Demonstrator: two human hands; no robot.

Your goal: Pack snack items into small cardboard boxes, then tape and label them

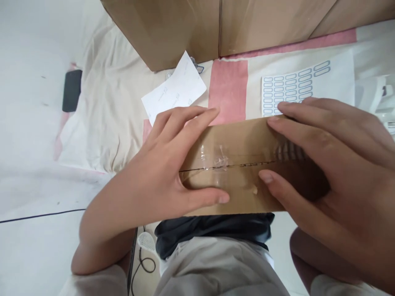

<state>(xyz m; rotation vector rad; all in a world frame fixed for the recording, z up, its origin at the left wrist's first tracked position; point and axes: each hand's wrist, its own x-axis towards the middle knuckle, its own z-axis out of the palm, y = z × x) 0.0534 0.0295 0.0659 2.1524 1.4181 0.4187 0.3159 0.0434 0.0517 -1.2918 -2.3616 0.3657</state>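
A small brown cardboard box lies in front of me, its top seam covered with clear tape. My left hand grips the box's left end, fingers over the far edge and thumb along the near side. My right hand wraps the right end the same way, fingers stretched over the top and thumb pressed near the seam. Both hands hold the box between them.
A large cardboard carton stands at the back. A white paper slip and a sticker sheet with blue outlines lie on the cream and pink cloth. A black phone rests at far left. My lap shows below.
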